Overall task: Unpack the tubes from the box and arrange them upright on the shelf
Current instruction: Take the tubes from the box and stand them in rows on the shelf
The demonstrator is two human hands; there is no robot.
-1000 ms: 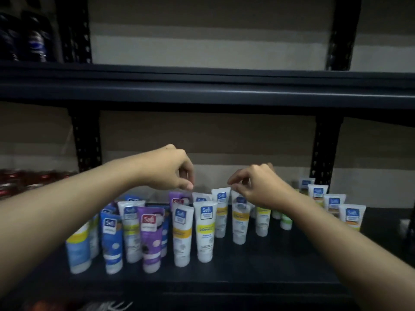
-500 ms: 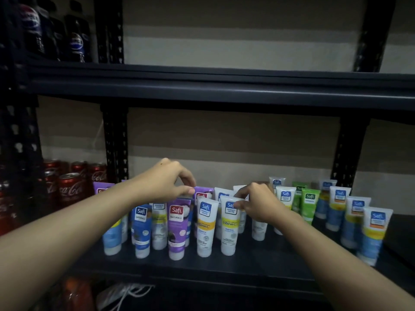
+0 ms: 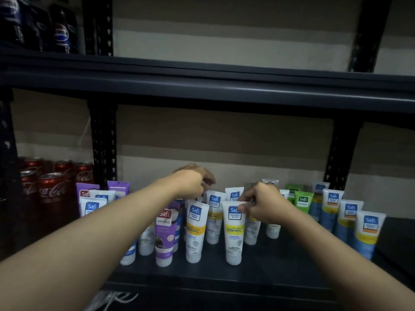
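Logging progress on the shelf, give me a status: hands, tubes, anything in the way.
Right hand pinching a white Vitamin C tube. Left hand fingering tubes behind. All standing upright. Cola cans left, clear of the work.

- Red cola cans point(image 3: 52, 191) stand in a cluster at the left of the lower level, behind and beside a black perforated post point(image 3: 103, 151).
- Dark Pepsi bottles point(image 3: 62, 30) stand on the upper level at the far left, their labels partly blurred.
- A second perforated post point(image 3: 341, 153) rises at the right, and a third point(image 3: 368, 32) above it.
- The wall point(image 3: 224, 135) behind is banded in beige and brown horizontal stripes.
- A pale cord point(image 3: 116, 298) lies tangled in the dark space below, at the bottom left; what it belongs to cannot be told.
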